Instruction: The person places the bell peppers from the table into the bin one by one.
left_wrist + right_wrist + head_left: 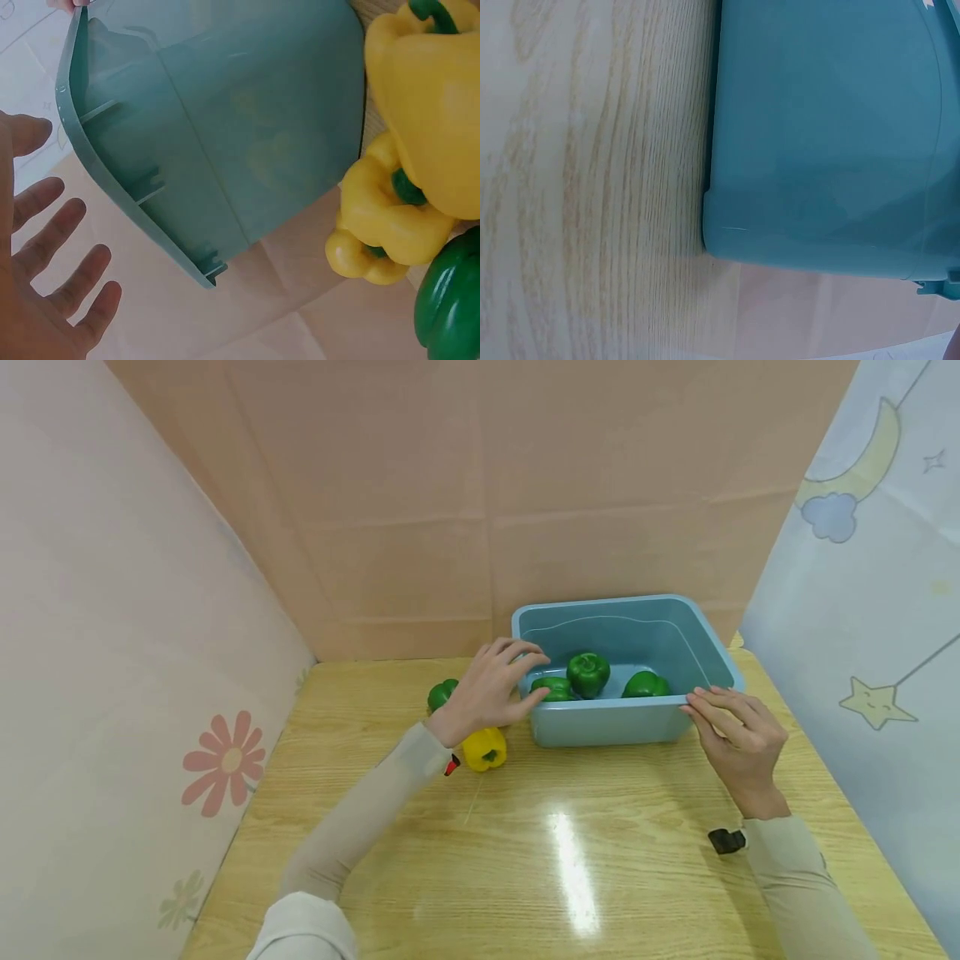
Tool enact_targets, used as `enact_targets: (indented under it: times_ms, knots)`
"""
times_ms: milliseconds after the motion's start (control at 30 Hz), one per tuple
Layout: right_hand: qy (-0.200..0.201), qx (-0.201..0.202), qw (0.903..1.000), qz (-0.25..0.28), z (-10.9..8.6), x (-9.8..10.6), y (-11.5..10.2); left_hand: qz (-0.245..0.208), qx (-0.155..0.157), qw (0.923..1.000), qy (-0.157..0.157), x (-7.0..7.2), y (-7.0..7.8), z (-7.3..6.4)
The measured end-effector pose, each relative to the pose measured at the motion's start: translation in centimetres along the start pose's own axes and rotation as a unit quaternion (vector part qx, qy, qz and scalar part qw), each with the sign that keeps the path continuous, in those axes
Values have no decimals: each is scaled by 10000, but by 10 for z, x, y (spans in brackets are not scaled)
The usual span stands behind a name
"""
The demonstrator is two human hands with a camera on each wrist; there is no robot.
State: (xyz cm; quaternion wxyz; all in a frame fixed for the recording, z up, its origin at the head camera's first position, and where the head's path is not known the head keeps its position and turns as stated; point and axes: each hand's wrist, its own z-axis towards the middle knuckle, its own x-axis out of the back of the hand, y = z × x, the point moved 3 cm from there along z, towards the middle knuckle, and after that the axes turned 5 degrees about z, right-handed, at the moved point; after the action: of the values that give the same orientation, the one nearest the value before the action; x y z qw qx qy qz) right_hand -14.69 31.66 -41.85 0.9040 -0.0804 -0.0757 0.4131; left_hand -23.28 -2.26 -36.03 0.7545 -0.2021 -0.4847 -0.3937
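A blue plastic bin [607,725] stands on the table with three green bell peppers inside: one upright in the middle [588,675], one at the left [553,689] and one at the right [645,684]. My left hand [495,685] hovers by the bin's left rim, fingers spread and loosely bent, holding nothing. In the left wrist view its fingers [56,232] are apart from the rim. At the front right corner my right hand [738,739] pinches the rim, fingertips on top and thumb at the outer side. Only a sliver of it shows in the right wrist view.
Under my left forearm lie a yellow bell pepper [484,749] and a partly hidden green one [441,695]. The left wrist view shows more yellow peppers [427,112] beside the bin. A brown cloth [390,510] hangs behind the wooden table [487,868], with patterned cloths at both sides.
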Motion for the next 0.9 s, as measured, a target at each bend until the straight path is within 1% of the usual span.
enact_targets:
  times_ms: [167,367,600,767,900]
  knots:
    - [-15,-7,10000,6,-4,0,4,-139,85,9999,34,-3,-2,-9]
    - [-8,-29,10000,45,-6,0,8,-135,47,9998,126,-9,-2,-18]
    - [-30,-47,10000,75,-7,0,9,-174,22,9994,293,-11,-1,-25]
    - [-29,-42,10000,42,-7,1,9,-165,83,9994,295,-10,-3,-29]
    - [9,-46,10000,55,-6,1,8,-180,215,9994,204,-12,-6,-34]
